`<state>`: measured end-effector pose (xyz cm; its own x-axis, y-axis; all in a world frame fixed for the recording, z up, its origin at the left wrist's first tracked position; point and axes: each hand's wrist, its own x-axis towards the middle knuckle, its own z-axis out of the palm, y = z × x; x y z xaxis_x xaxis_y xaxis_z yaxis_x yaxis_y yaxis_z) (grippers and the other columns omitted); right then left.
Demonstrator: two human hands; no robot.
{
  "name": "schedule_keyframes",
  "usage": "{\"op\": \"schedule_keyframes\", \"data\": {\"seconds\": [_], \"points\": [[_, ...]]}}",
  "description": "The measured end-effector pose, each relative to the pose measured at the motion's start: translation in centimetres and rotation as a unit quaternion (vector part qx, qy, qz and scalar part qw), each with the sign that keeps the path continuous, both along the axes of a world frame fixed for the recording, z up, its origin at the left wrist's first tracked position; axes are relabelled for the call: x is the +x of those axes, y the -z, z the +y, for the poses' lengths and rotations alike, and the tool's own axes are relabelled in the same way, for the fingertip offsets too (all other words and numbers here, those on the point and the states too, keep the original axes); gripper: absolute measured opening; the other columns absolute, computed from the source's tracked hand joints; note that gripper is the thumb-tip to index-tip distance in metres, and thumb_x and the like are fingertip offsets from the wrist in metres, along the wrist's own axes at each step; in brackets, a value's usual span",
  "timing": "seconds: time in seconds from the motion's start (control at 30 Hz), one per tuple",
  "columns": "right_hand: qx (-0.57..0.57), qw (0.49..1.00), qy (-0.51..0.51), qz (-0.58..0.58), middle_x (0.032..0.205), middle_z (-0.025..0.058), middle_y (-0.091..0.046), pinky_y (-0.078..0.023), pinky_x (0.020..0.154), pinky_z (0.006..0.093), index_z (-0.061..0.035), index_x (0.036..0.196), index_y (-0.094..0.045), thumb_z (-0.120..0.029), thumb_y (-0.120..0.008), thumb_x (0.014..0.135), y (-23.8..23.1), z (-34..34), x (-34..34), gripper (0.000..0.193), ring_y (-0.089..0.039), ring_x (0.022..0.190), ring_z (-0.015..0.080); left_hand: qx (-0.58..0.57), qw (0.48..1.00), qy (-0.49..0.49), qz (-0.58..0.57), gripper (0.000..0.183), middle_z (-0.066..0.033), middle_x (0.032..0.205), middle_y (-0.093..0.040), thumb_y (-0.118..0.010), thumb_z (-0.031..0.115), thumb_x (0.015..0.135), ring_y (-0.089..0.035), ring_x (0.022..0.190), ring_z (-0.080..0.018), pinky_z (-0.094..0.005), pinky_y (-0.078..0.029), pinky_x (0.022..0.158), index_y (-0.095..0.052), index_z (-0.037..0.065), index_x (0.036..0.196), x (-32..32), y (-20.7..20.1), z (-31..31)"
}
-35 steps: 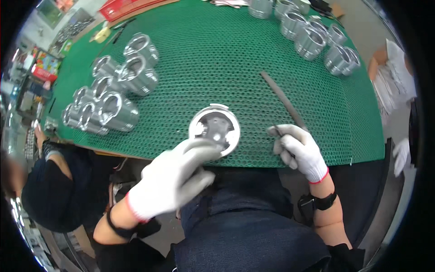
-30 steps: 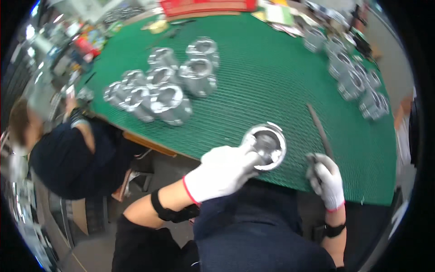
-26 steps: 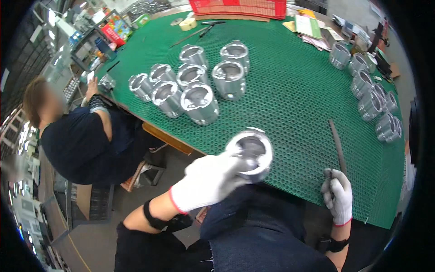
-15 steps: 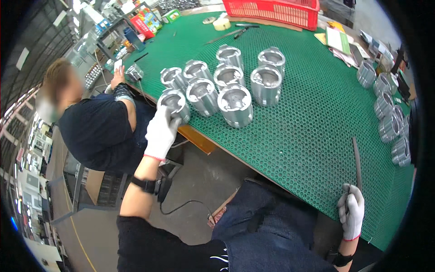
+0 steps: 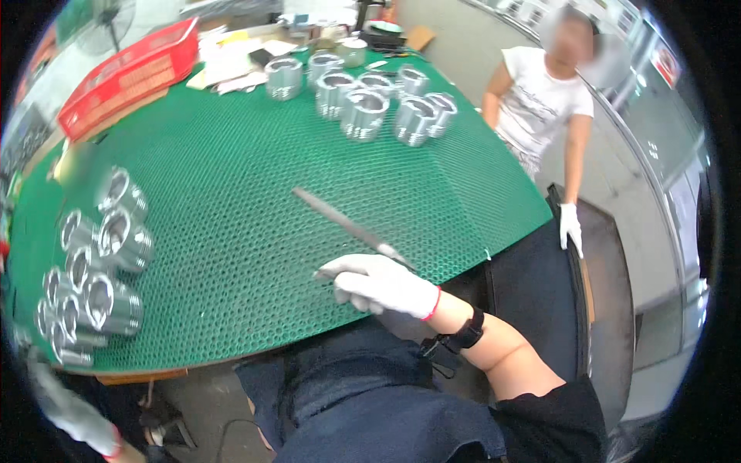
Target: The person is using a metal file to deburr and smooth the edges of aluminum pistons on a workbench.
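My right hand (image 5: 384, 282), in a white glove with a red cuff, rests at the near edge of the green mat (image 5: 255, 177). It grips the near end of a long grey metal file (image 5: 345, 222), which lies slanting away to the left across the mat. My left hand (image 5: 71, 411), also gloved, is blurred at the lower left, below the table edge; I cannot tell what it holds. Just above it a cluster of several shiny metal cylindrical parts (image 5: 99, 266) stands on the mat's left side.
A second group of several metal cylinders (image 5: 369, 102) stands at the far end, with a red crate (image 5: 123, 71) and papers behind. A person in a white shirt (image 5: 546, 99) stands at the right, one gloved hand (image 5: 570, 226) on a dark panel.
My left hand carried a round metal part from the near edge to the left cluster, left it there and dropped below the table edge. The view swung right. My right hand kept the file.
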<state>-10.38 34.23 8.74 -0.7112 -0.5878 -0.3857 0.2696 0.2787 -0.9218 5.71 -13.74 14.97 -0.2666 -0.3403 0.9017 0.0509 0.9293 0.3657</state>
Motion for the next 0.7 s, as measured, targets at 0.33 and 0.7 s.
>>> {"op": "schedule_keyframes", "data": {"seconds": [0.33,0.7], "points": [[0.233,0.918,0.127,0.296,0.103,0.0099,-0.073,-0.055,0.058,0.0283,-0.0069,0.133,-0.064,-0.034,-0.061,0.096,-6.7,13.0,-7.5,0.046,-0.068,0.065,0.0128,0.232,0.836,0.377,-0.323,0.038,-0.0195,0.125,-0.062,-0.066,0.000,0.081,-0.063,0.109,-0.0317,-0.0395,-0.051,0.096,-0.063,-0.002,0.119,-6.6,12.1,16.1],[0.197,0.911,0.246,0.264,0.112,0.0109,-0.070,-0.049,0.052,0.0279,-0.0062,0.135,-0.060,-0.041,-0.059,0.096,-3.9,19.1,-26.3,0.052,-0.070,0.075,0.0156,0.168,0.871,0.312,-0.340,0.026,-0.0213,0.126,-0.064,-0.066,0.006,0.092,-0.063,0.111,-0.0309,-0.0385,-0.051,0.098,-0.066,-0.003,0.116,-7.0,12.5,16.8]]}}
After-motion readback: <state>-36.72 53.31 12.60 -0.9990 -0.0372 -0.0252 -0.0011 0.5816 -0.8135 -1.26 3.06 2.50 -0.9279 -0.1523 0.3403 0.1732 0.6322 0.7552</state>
